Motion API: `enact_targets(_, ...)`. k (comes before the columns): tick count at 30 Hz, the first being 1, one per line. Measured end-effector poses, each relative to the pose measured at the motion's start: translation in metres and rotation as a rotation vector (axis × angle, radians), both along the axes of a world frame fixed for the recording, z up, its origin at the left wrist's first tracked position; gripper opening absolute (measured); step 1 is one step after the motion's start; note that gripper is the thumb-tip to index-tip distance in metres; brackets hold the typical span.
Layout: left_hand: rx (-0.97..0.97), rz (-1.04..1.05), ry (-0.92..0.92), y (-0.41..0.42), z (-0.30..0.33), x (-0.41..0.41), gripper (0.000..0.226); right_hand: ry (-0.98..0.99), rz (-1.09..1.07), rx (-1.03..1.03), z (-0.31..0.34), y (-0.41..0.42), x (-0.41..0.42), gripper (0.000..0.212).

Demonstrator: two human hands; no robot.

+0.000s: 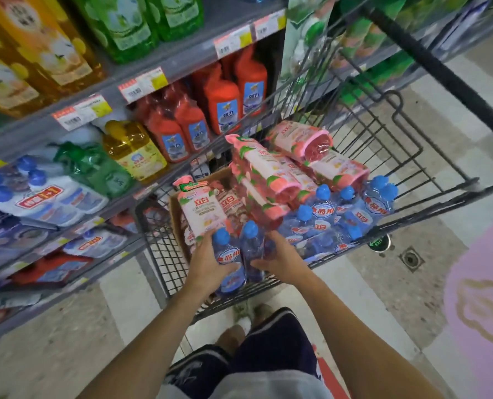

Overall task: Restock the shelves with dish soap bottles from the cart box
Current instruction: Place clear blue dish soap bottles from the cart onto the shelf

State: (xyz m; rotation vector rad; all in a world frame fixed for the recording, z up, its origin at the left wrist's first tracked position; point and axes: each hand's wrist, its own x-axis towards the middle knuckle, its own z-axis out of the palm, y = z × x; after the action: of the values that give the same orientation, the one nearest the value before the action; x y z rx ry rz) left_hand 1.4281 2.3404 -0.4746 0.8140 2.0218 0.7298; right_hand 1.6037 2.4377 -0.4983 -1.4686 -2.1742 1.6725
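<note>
A wrapped pack of blue-capped clear dish soap bottles [239, 254] stands at the near end of the wire cart [412, 156]. My left hand [207, 263] grips its left side and my right hand [282, 259] grips its right side. More blue-capped packs [346, 214] lie in the cart to the right. Pink dish soap bottles [271, 171] are piled above them, and some stand in a cardboard box [176, 217] at the cart's left. The shelves [130, 82] on the left carry matching blue-capped packs [46, 194].
Orange, green, yellow and red bottles fill the upper and middle shelves on the left. The cart handle bar [440, 70] crosses the upper right. My legs and shoes stand just behind the cart. A floor drain [411, 259] and a pink floor sticker [481, 295] lie to the right.
</note>
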Motion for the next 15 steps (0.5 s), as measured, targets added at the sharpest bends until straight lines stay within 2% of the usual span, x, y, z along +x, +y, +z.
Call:
enact_targets(5, 0.009, 0.167, -0.07, -0.013, 0.005, -0.002, 0.082, -0.008, 0.074, -0.009, 0.003, 0.003, -0.005, 0.065)
enact_targets(8, 0.02, 0.217, -0.114, -0.019, 0.006, 0.0, 0.075, -0.016, 0.117, 0.163, 0.008, 0.003, -0.006, 0.084)
enact_targets(11, 0.044, 0.324, -0.175, -0.025, 0.005, 0.011, 0.079, -0.059, 0.138, 0.312, 0.009, -0.007, -0.002, 0.09)
enact_targets(15, 0.061, 0.448, -0.168, -0.029, 0.007, 0.024, 0.071, 0.02, 0.201, 0.213, 0.008, -0.007, -0.002, 0.083)
